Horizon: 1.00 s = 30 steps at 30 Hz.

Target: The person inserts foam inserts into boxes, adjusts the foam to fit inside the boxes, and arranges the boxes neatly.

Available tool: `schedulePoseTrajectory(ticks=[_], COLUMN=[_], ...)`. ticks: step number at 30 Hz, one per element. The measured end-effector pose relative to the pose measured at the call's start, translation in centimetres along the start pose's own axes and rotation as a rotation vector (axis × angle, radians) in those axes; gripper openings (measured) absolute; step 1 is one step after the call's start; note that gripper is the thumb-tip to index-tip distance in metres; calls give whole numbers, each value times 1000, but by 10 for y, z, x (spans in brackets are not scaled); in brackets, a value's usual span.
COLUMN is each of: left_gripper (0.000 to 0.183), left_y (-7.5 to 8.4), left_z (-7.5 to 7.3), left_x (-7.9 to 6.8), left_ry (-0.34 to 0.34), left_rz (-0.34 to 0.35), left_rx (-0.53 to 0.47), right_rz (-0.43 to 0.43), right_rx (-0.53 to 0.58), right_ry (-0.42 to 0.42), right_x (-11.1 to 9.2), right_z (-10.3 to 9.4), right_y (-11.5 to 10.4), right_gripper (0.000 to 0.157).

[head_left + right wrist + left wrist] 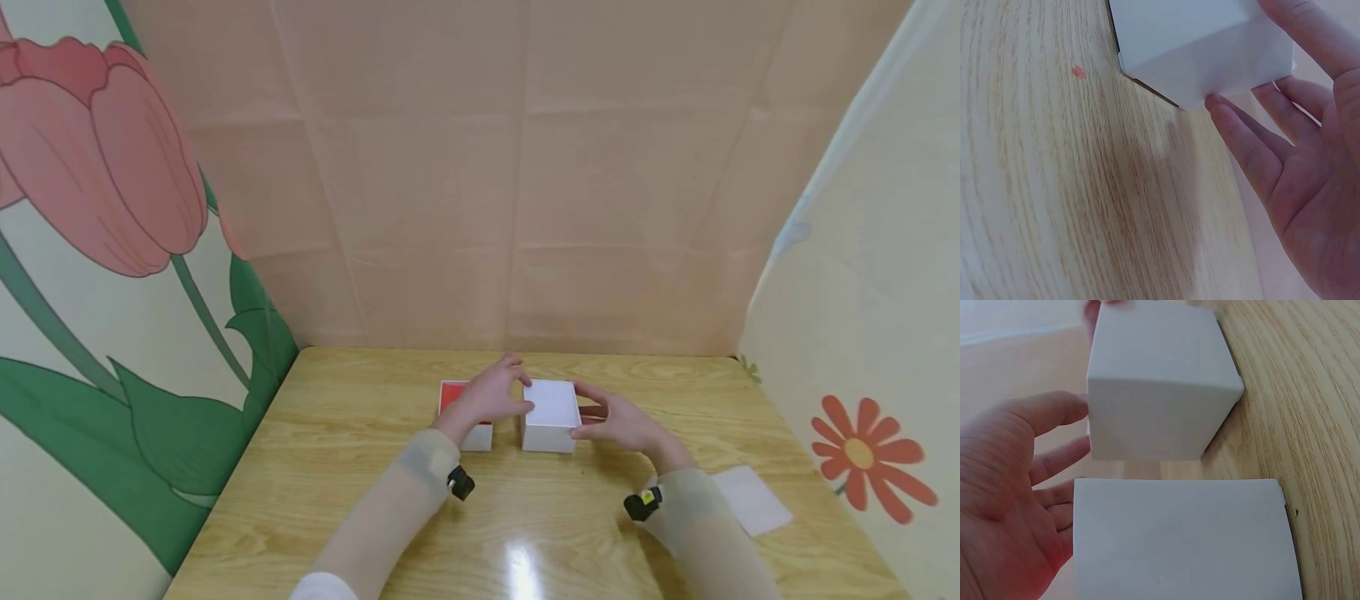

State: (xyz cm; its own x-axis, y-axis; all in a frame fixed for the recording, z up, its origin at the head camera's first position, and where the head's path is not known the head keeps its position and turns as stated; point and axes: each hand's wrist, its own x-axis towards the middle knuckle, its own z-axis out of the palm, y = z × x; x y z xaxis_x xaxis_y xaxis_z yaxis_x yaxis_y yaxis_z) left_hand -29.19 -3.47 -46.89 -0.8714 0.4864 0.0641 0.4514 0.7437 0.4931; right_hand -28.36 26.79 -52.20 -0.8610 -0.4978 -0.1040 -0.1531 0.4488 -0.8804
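A white square box (551,404) stands on the table, its plain white top facing up. My left hand (491,392) holds its left side, with the thumb at the left upper edge and a finger near the far left corner. On the opposite side my right hand (618,421) grips the box, thumb at the near right corner and fingers at the far right. In the right wrist view, fingertips (1222,109) meet the box's side wall. Partly under my left hand stands a second white box (476,437) with a red surface inside its rim.
A flat white sheet (750,498) lies on the wooden table (555,508), beside my right forearm. A plain pinkish cloth (510,183) hangs behind the table, with flower-patterned sheets at the left and right. A small reddish mark (1078,72) shows on the wood.
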Motion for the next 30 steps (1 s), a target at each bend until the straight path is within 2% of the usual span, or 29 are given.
schedulePoseTrajectory(ticks=[11, 14, 20, 30], left_gripper=[37, 40, 38, 38], left_y=[13, 16, 22, 22], left_z=[4, 7, 11, 14], left_x=[8, 11, 14, 16], left_ry=[33, 29, 23, 10], left_rz=[33, 34, -10, -32], left_rx=[113, 115, 94, 93], right_rz=[-1, -3, -6, -12], right_rx=[-12, -8, -3, -8], right_ry=[1, 0, -4, -5], right_x=[1, 1, 1, 3], right_z=[-1, -2, -1, -3], right_y=[3, 2, 0, 5], right_gripper=[102, 101, 101, 101])
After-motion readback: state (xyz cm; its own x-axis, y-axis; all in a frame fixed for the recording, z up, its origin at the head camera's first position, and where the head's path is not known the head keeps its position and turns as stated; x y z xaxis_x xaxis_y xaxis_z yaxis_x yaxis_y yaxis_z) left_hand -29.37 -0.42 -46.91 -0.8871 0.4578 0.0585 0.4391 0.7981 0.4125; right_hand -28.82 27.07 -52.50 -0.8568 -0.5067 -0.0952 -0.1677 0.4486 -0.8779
